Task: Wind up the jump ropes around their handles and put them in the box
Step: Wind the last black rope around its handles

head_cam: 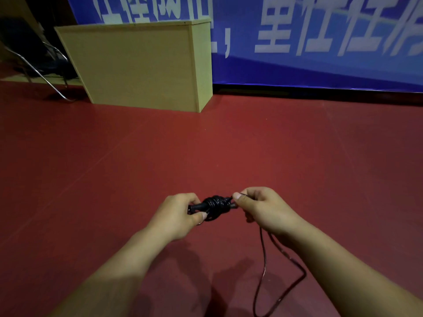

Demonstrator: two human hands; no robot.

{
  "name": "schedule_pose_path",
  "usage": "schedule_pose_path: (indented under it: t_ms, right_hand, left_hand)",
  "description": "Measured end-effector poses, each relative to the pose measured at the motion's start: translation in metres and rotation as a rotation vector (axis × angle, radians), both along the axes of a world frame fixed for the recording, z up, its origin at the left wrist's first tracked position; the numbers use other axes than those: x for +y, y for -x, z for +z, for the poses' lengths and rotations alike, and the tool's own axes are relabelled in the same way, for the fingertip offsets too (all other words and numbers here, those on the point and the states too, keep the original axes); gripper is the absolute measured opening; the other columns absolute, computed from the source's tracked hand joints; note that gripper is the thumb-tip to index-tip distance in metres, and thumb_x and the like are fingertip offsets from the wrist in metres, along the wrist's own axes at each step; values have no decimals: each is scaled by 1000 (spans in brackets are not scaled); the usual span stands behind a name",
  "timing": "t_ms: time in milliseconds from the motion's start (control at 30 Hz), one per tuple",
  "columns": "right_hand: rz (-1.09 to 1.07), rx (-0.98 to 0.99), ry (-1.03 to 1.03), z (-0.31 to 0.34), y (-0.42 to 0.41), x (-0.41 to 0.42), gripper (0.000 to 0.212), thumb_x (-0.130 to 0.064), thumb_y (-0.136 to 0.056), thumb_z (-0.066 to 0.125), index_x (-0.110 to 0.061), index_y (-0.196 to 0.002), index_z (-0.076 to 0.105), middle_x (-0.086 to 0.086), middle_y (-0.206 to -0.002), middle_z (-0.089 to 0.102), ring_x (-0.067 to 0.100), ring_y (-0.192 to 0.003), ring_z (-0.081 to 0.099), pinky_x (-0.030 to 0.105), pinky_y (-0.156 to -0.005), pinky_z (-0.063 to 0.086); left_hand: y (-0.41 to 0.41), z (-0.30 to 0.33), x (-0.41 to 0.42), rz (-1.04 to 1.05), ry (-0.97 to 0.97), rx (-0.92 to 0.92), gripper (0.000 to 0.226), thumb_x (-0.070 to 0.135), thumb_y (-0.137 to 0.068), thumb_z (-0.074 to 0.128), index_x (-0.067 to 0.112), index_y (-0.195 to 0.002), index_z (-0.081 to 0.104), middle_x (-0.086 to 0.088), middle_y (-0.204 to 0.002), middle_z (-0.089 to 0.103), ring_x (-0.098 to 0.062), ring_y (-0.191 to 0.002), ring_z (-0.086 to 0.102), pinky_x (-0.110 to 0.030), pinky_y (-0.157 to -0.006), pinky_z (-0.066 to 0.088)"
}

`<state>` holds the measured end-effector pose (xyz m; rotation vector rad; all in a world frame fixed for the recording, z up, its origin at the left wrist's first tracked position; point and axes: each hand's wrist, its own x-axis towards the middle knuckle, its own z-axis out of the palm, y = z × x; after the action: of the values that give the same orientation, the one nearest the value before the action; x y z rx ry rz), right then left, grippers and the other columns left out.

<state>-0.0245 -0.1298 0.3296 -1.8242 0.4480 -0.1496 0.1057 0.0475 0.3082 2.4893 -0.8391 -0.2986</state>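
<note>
Head view: my left hand [177, 215] grips the black rope-wound handles [211, 205] lying crosswise, while my right hand [263, 208] pinches the thin dark cord [263, 252] at their right end.

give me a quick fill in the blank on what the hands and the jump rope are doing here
1. Both hands hold the handles, which are wrapped in ____ cord.
2. The right hand pinches the cord, and its loose part hangs down in a ____.
3. The floor is ____.
4. The left hand grips the ____ end of the handles.

Missing words: black; loop; red; left
</note>
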Motion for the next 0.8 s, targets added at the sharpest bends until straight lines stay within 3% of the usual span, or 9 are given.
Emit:
schedule_pose_path:
  t_ms: [100,233,300,467,633,800]
  right_hand:
    - [-67,-13,32,-2,-1,-2,30,-32,-96,57,-15,-71,62,-10,-50,45,10,-50,40,28,-58,33]
    - [-123,-8,158,-4,-3,-3,34,-37,-96,57,-9,-78,63,-4,-59,45,11,-54,41,28,-56,35]
    - [-115,-6,242,-7,-4,-3,34,-38,-95,57,-13,-74,62,-6,-58,47,11,-55,41,29,-57,35]
    - [-77,112,513,-12,-7,-12,34,-44,-92,59,-26,-63,57,-8,-56,51,10,-56,48,28,-54,36]
    - [-100,103,292,-15,-6,-33,29,-39,-86,70,-16,-68,69,-5,-61,56,12,-61,51,29,-62,42]
    - [-54,1,60,-10,-6,-37,14,-25,-84,76,-12,-80,72,-2,-67,67,2,-61,59,18,-63,47]
  left_hand:
    - [8,2,-4,-132,-46,-34,13,36,-82,73,31,-86,63,8,-71,63,-13,-69,59,-28,-61,42]
    - [21,7,-10,-330,-104,-9,15,39,-85,70,32,-81,57,8,-71,61,-13,-68,56,-31,-63,44]
    - [29,8,-12,-421,-133,8,18,39,-87,68,34,-78,53,7,-71,58,-14,-68,55,-32,-64,44]
    - [43,9,-12,-549,-64,134,4,30,-92,63,26,-93,61,6,-74,62,-11,-68,56,-33,-66,45]
    - [38,13,-6,-554,53,164,8,26,-94,62,31,-99,65,18,-69,56,1,-63,49,-18,-60,36]
    - [34,16,-5,-581,237,337,9,25,-93,61,25,-101,66,15,-77,59,-5,-71,52,-27,-68,42]
